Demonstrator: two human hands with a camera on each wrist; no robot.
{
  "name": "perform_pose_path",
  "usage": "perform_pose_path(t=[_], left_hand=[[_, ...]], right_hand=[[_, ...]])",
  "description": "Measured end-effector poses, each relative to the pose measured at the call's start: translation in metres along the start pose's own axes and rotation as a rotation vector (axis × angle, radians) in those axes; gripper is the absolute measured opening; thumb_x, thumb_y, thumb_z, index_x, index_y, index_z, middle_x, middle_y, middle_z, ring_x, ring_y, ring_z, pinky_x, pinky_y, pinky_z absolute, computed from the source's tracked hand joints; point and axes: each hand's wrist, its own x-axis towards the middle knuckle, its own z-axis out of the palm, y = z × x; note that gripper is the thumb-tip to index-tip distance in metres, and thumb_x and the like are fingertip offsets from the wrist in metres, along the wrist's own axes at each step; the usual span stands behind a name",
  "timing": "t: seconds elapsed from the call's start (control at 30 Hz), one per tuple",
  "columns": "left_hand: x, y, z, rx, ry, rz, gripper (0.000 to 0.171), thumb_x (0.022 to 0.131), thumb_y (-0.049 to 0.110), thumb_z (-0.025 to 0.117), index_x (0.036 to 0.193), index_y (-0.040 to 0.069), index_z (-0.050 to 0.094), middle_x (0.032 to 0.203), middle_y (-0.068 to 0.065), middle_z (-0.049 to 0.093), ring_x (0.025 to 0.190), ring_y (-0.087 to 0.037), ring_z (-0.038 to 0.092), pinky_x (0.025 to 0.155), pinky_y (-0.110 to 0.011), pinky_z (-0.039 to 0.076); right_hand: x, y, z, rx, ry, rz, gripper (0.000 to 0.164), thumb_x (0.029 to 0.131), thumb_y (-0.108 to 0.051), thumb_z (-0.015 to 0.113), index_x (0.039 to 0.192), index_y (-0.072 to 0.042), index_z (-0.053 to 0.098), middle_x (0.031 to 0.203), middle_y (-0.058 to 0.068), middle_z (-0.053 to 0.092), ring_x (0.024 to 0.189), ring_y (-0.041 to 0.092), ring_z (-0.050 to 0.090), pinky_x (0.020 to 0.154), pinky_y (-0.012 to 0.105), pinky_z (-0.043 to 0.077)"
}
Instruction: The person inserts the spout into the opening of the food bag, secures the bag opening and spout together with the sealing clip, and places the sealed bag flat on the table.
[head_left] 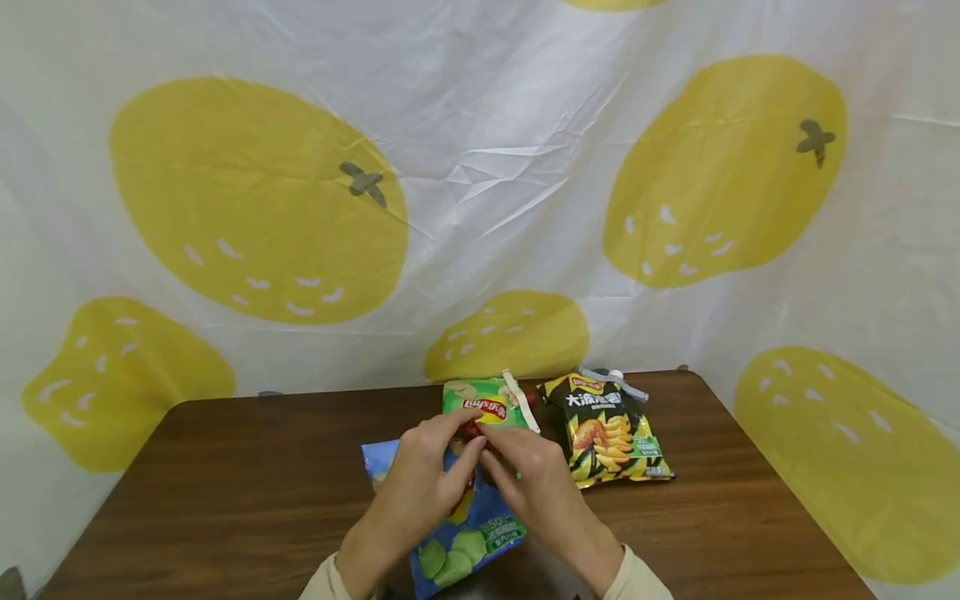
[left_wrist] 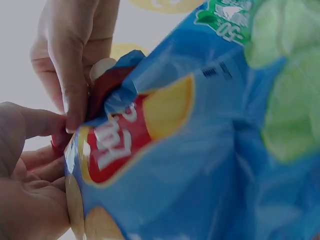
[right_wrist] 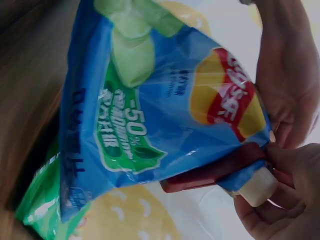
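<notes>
A blue Lay's chip bag (head_left: pixel 460 537) is tilted under my two hands, its printed cucumber slices toward me. My left hand (head_left: pixel 420 475) pinches the bag's top edge, its fingertips close to the red clip. Across that end runs a dark red bag clip (right_wrist: pixel 215 170) with a white cap (right_wrist: pixel 258 186). My right hand (head_left: pixel 540 475) grips the clip by the cap, its fingertips almost meeting the left ones. The right wrist view shows the clip lying along the bag's edge; whether it is fastened I cannot tell. The hands partly cover it in the head view.
Behind the hands lies a green chip bag (head_left: pixel 465 393) with a white clip (head_left: pixel 521 402) on it. To its right rests a black and yellow chip bag (head_left: pixel 611 433) bearing a grey clip (head_left: pixel 615 382). A lemon-print cloth (head_left: pixel 495 208) hangs behind the brown table (head_left: pixel 225 500).
</notes>
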Motion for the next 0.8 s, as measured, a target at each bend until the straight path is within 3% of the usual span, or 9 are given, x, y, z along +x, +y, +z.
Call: perform_pose_path(t=[0.13, 0.27, 0.53, 0.67, 0.8], left_hand=[[-0.0005, 0.0013, 0.0025, -0.025, -0.002, 0.015, 0.024, 0.091, 0.004, 0.069, 0.114, 0.001, 0.070, 0.102, -0.005, 0.073, 0.080, -0.009, 0.064, 0.071, -0.031, 0.053], [-0.0001, 0.0027, 0.0028, -0.067, -0.010, -0.013, 0.015, 0.093, 0.005, 0.069, 0.107, 0.004, 0.071, 0.094, -0.001, 0.073, 0.078, -0.007, 0.065, 0.069, -0.028, 0.053], [-0.0013, -0.0012, 0.0025, -0.104, -0.023, -0.037, 0.006, 0.091, 0.006, 0.072, 0.096, 0.009, 0.072, 0.087, 0.000, 0.074, 0.075, -0.008, 0.068, 0.068, -0.027, 0.054], [0.0001, -0.0021, 0.0024, -0.093, -0.047, -0.058, 0.006, 0.093, 0.007, 0.070, 0.098, 0.007, 0.073, 0.088, -0.001, 0.074, 0.073, -0.008, 0.068, 0.067, -0.025, 0.054], [0.0016, -0.0031, -0.0004, -0.063, -0.111, -0.108, 0.012, 0.098, 0.012, 0.064, 0.105, 0.006, 0.071, 0.095, -0.003, 0.074, 0.081, -0.008, 0.069, 0.071, -0.024, 0.056]], right_hand=[[0.0001, 0.0008, -0.0008, 0.054, 0.033, 0.047, 0.028, 0.083, 0.002, 0.078, 0.110, 0.000, 0.073, 0.103, 0.011, 0.074, 0.093, 0.020, 0.072, 0.078, 0.026, 0.057], [0.0010, 0.0009, -0.0015, 0.101, 0.045, 0.073, 0.022, 0.081, 0.002, 0.079, 0.102, -0.003, 0.076, 0.097, 0.008, 0.075, 0.087, 0.017, 0.073, 0.075, 0.024, 0.057], [0.0006, -0.0018, -0.0019, 0.219, -0.012, 0.234, 0.014, 0.083, -0.002, 0.079, 0.093, -0.011, 0.076, 0.081, -0.004, 0.075, 0.073, 0.002, 0.068, 0.062, 0.023, 0.055], [0.0006, -0.0039, -0.0014, 0.244, -0.013, 0.299, 0.013, 0.084, -0.004, 0.078, 0.092, -0.014, 0.076, 0.077, -0.007, 0.074, 0.069, 0.000, 0.067, 0.059, 0.023, 0.054], [0.0003, -0.0033, 0.0034, 0.226, 0.016, 0.306, 0.013, 0.085, -0.005, 0.078, 0.094, -0.014, 0.077, 0.078, -0.008, 0.074, 0.069, 0.000, 0.067, 0.061, 0.023, 0.054]])
